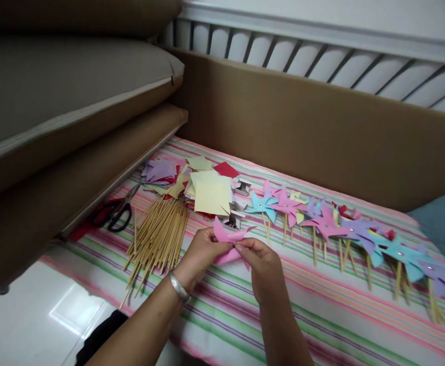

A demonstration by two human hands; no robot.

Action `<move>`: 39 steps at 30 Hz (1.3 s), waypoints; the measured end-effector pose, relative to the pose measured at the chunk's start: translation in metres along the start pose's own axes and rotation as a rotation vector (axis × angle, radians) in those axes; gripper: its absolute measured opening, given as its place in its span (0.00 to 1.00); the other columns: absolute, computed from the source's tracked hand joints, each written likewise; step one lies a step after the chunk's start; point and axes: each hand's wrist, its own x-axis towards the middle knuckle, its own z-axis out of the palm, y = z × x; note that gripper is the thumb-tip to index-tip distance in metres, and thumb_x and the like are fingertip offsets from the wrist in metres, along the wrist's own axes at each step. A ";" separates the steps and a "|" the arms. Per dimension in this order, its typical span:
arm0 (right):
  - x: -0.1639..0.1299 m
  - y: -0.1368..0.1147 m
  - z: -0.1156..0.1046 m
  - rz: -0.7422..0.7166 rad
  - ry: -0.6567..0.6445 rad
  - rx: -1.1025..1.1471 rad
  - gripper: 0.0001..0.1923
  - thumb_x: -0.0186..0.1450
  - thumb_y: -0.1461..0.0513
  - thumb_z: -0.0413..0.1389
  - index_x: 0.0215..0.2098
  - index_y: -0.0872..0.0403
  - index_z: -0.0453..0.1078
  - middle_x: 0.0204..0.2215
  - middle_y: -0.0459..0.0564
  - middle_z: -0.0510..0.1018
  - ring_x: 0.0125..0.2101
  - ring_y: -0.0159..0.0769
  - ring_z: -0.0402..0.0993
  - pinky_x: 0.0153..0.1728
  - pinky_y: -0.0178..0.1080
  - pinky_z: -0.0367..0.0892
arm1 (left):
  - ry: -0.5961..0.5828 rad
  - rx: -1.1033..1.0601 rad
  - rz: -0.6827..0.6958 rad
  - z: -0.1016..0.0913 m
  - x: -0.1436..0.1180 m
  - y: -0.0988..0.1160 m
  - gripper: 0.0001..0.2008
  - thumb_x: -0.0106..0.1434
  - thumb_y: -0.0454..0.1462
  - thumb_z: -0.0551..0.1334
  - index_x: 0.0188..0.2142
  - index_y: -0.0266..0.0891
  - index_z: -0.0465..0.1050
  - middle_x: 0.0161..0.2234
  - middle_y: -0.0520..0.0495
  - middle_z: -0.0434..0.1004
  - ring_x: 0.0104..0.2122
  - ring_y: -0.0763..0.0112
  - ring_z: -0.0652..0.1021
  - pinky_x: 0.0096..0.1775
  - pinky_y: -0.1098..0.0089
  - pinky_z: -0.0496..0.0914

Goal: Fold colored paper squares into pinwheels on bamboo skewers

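A pink paper pinwheel (226,235) with folded blades is held up over the striped cloth between my two hands. My left hand (202,254) grips its left side, thumb across the paper near the centre. From the right, my right hand (260,259) pinches at the middle of the pinwheel with thumb and forefinger. Whether a small pin sits in those fingertips is too small to tell. No stick shows on this pinwheel. Just behind it stand small open boxes (234,219) with dark contents. Left of my hands lies a bundle of thin wooden sticks (161,231).
Scissors (121,211) with dark handles lie beside the sticks. Behind are stacks of coloured paper squares (212,195). A row of finished pinwheels (327,223) on sticks stretches to the right over the striped cloth (222,315). Brown cushions (93,137) overhang the left.
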 end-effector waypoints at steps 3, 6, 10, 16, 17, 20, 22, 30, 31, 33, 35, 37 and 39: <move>0.000 -0.001 -0.001 0.029 -0.009 0.020 0.09 0.45 0.60 0.65 0.22 0.55 0.72 0.19 0.44 0.75 0.24 0.32 0.68 0.29 0.36 0.63 | -0.041 -0.017 -0.004 -0.001 -0.001 0.001 0.11 0.43 0.37 0.70 0.27 0.32 0.77 0.22 0.51 0.74 0.22 0.77 0.70 0.28 0.75 0.61; 0.001 -0.001 -0.004 0.034 -0.023 0.014 0.09 0.45 0.60 0.65 0.22 0.55 0.72 0.19 0.44 0.75 0.24 0.33 0.68 0.29 0.36 0.63 | -0.051 -0.028 -0.003 -0.001 -0.002 0.002 0.12 0.42 0.38 0.71 0.27 0.32 0.77 0.23 0.51 0.74 0.23 0.77 0.70 0.29 0.74 0.62; 0.002 -0.002 -0.005 0.049 -0.048 0.031 0.10 0.44 0.60 0.66 0.23 0.55 0.73 0.20 0.45 0.76 0.25 0.33 0.69 0.30 0.37 0.65 | -0.047 -0.024 -0.016 -0.001 0.000 0.000 0.14 0.41 0.38 0.71 0.28 0.33 0.77 0.24 0.50 0.74 0.24 0.76 0.71 0.30 0.73 0.63; 0.001 -0.004 -0.005 0.045 -0.048 0.040 0.10 0.44 0.61 0.66 0.23 0.55 0.72 0.21 0.45 0.76 0.25 0.31 0.69 0.31 0.35 0.65 | -0.041 0.012 -0.003 -0.003 0.002 -0.006 0.15 0.43 0.38 0.70 0.31 0.32 0.77 0.26 0.48 0.74 0.25 0.75 0.71 0.31 0.72 0.63; 0.001 -0.004 -0.005 0.040 -0.053 0.034 0.09 0.45 0.61 0.66 0.23 0.55 0.72 0.21 0.44 0.76 0.24 0.31 0.68 0.31 0.35 0.64 | -0.040 0.012 -0.002 -0.003 0.002 -0.007 0.15 0.43 0.38 0.70 0.31 0.32 0.77 0.26 0.48 0.74 0.25 0.75 0.71 0.31 0.72 0.64; 0.001 -0.004 -0.005 0.025 -0.057 0.028 0.09 0.46 0.61 0.65 0.23 0.55 0.72 0.21 0.44 0.76 0.25 0.30 0.68 0.31 0.35 0.64 | -0.047 -0.004 -0.001 -0.003 0.002 -0.005 0.14 0.43 0.37 0.70 0.30 0.32 0.77 0.26 0.48 0.74 0.26 0.74 0.72 0.31 0.71 0.64; 0.001 -0.003 -0.005 0.019 -0.050 0.032 0.08 0.46 0.61 0.65 0.23 0.54 0.72 0.21 0.44 0.76 0.25 0.30 0.68 0.31 0.35 0.63 | -0.051 -0.013 -0.002 -0.002 0.002 -0.004 0.13 0.42 0.37 0.70 0.28 0.32 0.77 0.25 0.48 0.74 0.25 0.74 0.72 0.31 0.72 0.64; 0.003 -0.001 -0.007 0.029 -0.067 0.037 0.08 0.46 0.61 0.65 0.23 0.54 0.72 0.20 0.44 0.75 0.24 0.31 0.67 0.30 0.36 0.63 | -0.047 0.012 -0.006 -0.002 0.002 -0.004 0.12 0.42 0.37 0.70 0.25 0.32 0.75 0.23 0.50 0.72 0.25 0.75 0.71 0.31 0.72 0.63; 0.003 -0.001 -0.008 0.029 -0.067 0.039 0.08 0.46 0.61 0.65 0.23 0.54 0.72 0.20 0.44 0.75 0.24 0.31 0.68 0.30 0.36 0.63 | -0.048 0.015 -0.007 -0.003 0.002 -0.005 0.12 0.42 0.37 0.70 0.25 0.32 0.75 0.23 0.51 0.71 0.25 0.75 0.71 0.31 0.72 0.63; 0.003 -0.001 -0.008 0.023 -0.065 0.045 0.09 0.45 0.61 0.66 0.23 0.54 0.72 0.21 0.44 0.76 0.25 0.32 0.68 0.31 0.36 0.64 | -0.050 0.016 -0.004 -0.003 0.002 -0.005 0.11 0.42 0.37 0.70 0.25 0.32 0.75 0.23 0.51 0.71 0.25 0.74 0.71 0.32 0.71 0.63; 0.003 0.000 -0.009 0.021 -0.063 0.043 0.09 0.46 0.61 0.66 0.23 0.55 0.72 0.21 0.45 0.76 0.25 0.32 0.68 0.31 0.37 0.64 | -0.048 0.019 0.001 -0.003 0.001 -0.005 0.11 0.42 0.37 0.70 0.24 0.33 0.74 0.22 0.51 0.70 0.25 0.74 0.71 0.32 0.71 0.63; 0.003 0.000 -0.009 0.023 -0.059 0.037 0.09 0.46 0.61 0.66 0.23 0.55 0.72 0.20 0.45 0.75 0.24 0.32 0.68 0.30 0.37 0.64 | -0.046 0.020 -0.004 -0.002 0.001 -0.004 0.11 0.42 0.37 0.70 0.23 0.33 0.74 0.22 0.51 0.70 0.25 0.74 0.71 0.32 0.71 0.63; 0.003 0.000 -0.009 0.024 -0.057 0.041 0.09 0.45 0.61 0.66 0.23 0.55 0.72 0.20 0.45 0.75 0.24 0.33 0.69 0.30 0.37 0.64 | -0.052 0.011 -0.013 -0.002 0.000 -0.003 0.11 0.42 0.38 0.70 0.24 0.32 0.75 0.22 0.51 0.71 0.24 0.74 0.71 0.32 0.71 0.63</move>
